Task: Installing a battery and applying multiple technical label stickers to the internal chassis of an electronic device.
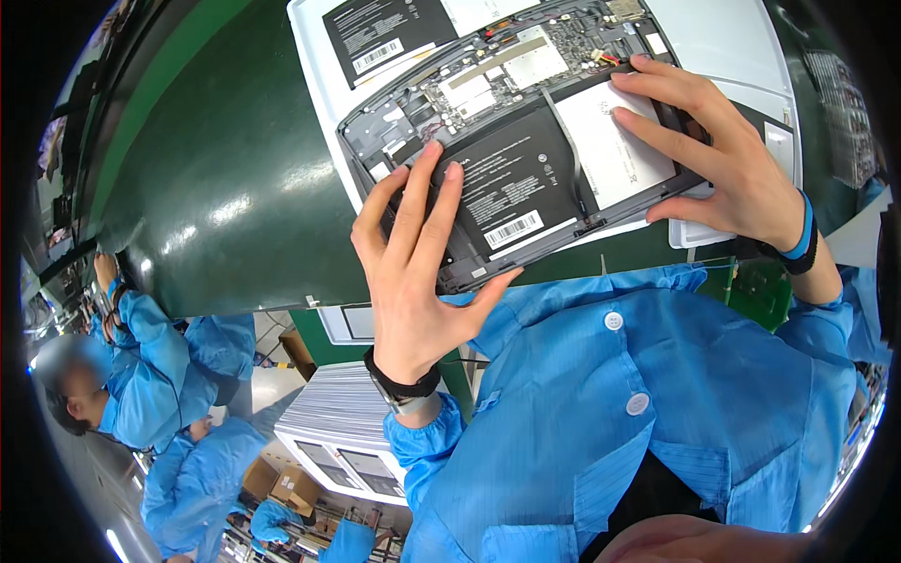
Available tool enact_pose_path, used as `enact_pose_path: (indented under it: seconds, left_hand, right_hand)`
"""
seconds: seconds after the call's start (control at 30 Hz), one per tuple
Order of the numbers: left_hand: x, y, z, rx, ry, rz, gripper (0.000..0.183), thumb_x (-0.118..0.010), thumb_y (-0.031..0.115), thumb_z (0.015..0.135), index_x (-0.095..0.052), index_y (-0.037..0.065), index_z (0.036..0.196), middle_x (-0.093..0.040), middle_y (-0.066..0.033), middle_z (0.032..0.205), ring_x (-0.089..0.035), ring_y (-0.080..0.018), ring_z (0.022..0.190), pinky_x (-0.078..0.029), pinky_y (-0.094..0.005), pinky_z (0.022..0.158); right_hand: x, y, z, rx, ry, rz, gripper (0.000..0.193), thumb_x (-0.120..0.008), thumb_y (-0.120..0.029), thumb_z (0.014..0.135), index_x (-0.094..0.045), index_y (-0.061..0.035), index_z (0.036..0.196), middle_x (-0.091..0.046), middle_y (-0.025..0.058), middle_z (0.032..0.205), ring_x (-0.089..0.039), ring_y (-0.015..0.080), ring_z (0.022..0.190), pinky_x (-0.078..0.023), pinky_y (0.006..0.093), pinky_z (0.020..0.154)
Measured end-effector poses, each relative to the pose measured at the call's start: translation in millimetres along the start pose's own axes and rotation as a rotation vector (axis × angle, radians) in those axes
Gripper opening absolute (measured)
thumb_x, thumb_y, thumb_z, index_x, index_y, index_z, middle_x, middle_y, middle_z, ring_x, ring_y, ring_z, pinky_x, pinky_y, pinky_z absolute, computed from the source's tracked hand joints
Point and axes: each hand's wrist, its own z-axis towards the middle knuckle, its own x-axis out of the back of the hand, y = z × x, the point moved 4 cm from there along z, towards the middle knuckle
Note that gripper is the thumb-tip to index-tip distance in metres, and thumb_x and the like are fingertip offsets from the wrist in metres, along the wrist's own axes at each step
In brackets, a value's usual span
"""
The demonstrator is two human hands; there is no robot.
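An opened laptop base (587, 220) lies before me, with its circuit board (502, 75) along the far side. A black battery pack (511, 178) with a printed label fills its left bay, and a white-faced battery part (615, 141) sits to the right. A dark flat cable runs between them. My left hand (408, 253) grips the base's left end, fingers spread on top and thumb by the near edge. My right hand (723, 159) holds the right end, two fingertips on or just over the white face and its thumb by the near edge.
Under the base is a white tray (770, 56) holding another black battery (385, 38) at the far left. The green tabletop (225, 188) extends left. Stacked white trays (338, 422) stand below the table edge. A co-worker in blue (155, 357) works at the left.
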Motion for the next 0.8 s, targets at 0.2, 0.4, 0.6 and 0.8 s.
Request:
enact_pose_path:
  seconds: [0.2, 0.4, 0.6, 0.8]
  left_hand:
    - [-1, -3, -4, -0.03, -0.018, 0.088, 0.086, -0.085, 0.044, 0.067, -0.06, 0.005, 0.139, -0.05, -0.0156, 0.151, -0.042, -0.0379, 0.135, -0.032, -0.047, 0.112]
    - [-8, 6, -15, -0.069, -0.001, 0.274, 0.074, -0.076, 0.053, 0.076, -0.065, 0.007, 0.133, -0.059, -0.0117, 0.143, -0.046, -0.0366, 0.135, -0.028, -0.0532, 0.114]
    - [-15, 12, -15, -0.061, -0.042, 0.086, 0.071, -0.076, 0.028, 0.079, -0.056, -0.009, 0.135, -0.055, -0.0251, 0.143, -0.046, -0.0431, 0.139, -0.035, -0.0521, 0.114]
    - [-9, 27, -4, 0.015, -0.154, 0.139, 0.071, -0.073, 0.025, 0.079, -0.054, -0.012, 0.136, -0.051, -0.0281, 0.145, -0.044, -0.0432, 0.14, -0.035, -0.0525, 0.115]
  right_hand:
    - [-5, -14, 13, 0.084, -0.075, -0.021, 0.088, -0.077, -0.039, 0.064, -0.054, -0.0068, 0.143, -0.043, 0.0165, 0.155, -0.035, 0.0395, 0.146, -0.034, 0.0512, 0.116]
    - [-10, -16, 16, 0.11, -0.122, -0.107, 0.077, -0.063, -0.046, 0.079, -0.052, -0.0074, 0.144, -0.044, 0.0171, 0.154, -0.038, 0.0382, 0.144, -0.035, 0.0519, 0.117]
    - [-12, -17, 19, 0.113, -0.163, -0.154, 0.075, -0.061, -0.048, 0.082, -0.051, -0.0072, 0.144, -0.044, 0.0168, 0.154, -0.039, 0.0376, 0.144, -0.036, 0.0513, 0.117]
    - [-11, -17, 20, 0.107, -0.177, -0.177, 0.073, -0.058, -0.05, 0.085, -0.051, -0.0076, 0.144, -0.046, 0.0179, 0.152, -0.041, 0.0374, 0.143, -0.036, 0.0519, 0.117]
